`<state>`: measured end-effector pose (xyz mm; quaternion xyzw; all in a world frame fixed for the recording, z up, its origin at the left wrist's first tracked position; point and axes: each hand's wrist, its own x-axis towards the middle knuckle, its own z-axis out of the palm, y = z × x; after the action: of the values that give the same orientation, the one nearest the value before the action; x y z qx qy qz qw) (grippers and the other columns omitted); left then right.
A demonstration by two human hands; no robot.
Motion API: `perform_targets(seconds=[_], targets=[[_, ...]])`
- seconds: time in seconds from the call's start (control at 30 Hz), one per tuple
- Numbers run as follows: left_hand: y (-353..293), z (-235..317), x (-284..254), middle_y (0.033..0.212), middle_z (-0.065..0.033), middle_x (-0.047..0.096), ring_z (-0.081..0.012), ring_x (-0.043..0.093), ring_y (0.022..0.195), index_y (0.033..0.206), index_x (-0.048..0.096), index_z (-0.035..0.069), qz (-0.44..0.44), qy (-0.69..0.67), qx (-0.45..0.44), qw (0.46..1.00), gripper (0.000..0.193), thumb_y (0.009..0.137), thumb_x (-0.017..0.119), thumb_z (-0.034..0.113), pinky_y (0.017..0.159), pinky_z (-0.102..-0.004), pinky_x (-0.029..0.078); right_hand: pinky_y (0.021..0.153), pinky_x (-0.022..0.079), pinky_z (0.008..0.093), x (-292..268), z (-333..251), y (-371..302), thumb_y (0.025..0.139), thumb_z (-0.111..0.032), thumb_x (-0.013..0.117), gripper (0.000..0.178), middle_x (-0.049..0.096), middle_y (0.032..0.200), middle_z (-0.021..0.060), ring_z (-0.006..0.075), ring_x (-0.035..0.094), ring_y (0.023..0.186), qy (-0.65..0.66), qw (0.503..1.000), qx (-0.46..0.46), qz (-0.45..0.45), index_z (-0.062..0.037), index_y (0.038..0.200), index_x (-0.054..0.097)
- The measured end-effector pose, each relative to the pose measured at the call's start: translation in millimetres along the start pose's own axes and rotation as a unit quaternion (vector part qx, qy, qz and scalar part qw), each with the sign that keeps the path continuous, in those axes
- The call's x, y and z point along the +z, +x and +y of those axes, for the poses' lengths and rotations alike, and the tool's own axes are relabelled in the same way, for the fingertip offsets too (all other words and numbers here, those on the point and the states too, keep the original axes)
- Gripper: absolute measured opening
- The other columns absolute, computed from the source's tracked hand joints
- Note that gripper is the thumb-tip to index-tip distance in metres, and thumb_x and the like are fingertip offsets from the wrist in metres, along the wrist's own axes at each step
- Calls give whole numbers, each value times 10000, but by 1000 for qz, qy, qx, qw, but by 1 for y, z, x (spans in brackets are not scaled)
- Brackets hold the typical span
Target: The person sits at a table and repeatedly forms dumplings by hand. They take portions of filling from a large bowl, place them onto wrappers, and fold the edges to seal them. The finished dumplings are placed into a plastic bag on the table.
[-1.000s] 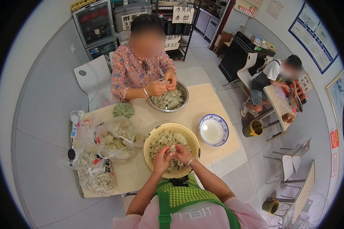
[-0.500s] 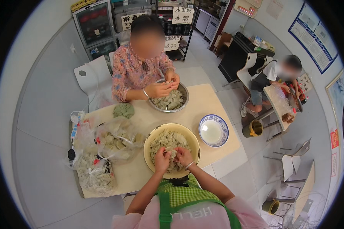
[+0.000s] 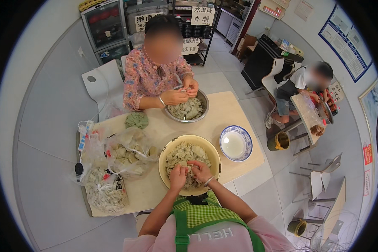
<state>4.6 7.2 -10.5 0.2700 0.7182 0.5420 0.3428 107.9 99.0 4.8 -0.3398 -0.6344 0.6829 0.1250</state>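
Note:
Both my hands are over a yellow enamel basin (image 3: pixel 216 156) with a chipped rim. It holds many small torn, pale grey-green bits (image 3: pixel 193 153) that look like flatbread or dough. My left hand (image 3: pixel 179 177) has its fingers pinched at the near part of the basin. My right hand (image 3: pixel 202 171), with a bracelet at the wrist, is closed close beside it. Between the fingertips is a pale piece of flatbread (image 3: pixel 188 166), partly hidden by the fingers. Across the table, a person's hands (image 3: pixel 181 93) pinch something small above a steel bowl (image 3: pixel 206 110) of similar bits.
A blue-and-white bowl (image 3: pixel 251 145) with whitish contents stands right of the basin. Plastic bags of round flatbreads (image 3: pixel 132 154) and torn bits (image 3: pixel 106 194) lie left. A green cloth-like bundle (image 3: pixel 136 120) and power strip (image 3: pixel 85 130) are there. Another person (image 3: pixel 296 86) sits far right.
My fingers have shifted slightly on the flatbread piece, and less of it shows between them. The other person's hands stay above the steel bowl. The whole view has shifted a little.

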Motion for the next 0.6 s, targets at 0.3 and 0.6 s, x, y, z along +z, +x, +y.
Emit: perform_targets(seconds=[0.3,0.6], targets=[[-10,2,0,615,-181,515,-343,511,580,673,505,1,-82,142,40,986,280,790,422,241,535,-417,390,507,435,207,-7,-9,0,791,-182,600,135,568,644,-21,51,514,571,-195,973,-119,25,-49,811,597],[-6,4,4,844,-144,547,-266,536,649,927,519,26,-6,68,121,990,168,809,497,143,594,-364,429,558,448,219,-20,-2,7,801,-152,568,173,563,738,-17,71,507,605,-67,997,-24,35,-60,945,597]])
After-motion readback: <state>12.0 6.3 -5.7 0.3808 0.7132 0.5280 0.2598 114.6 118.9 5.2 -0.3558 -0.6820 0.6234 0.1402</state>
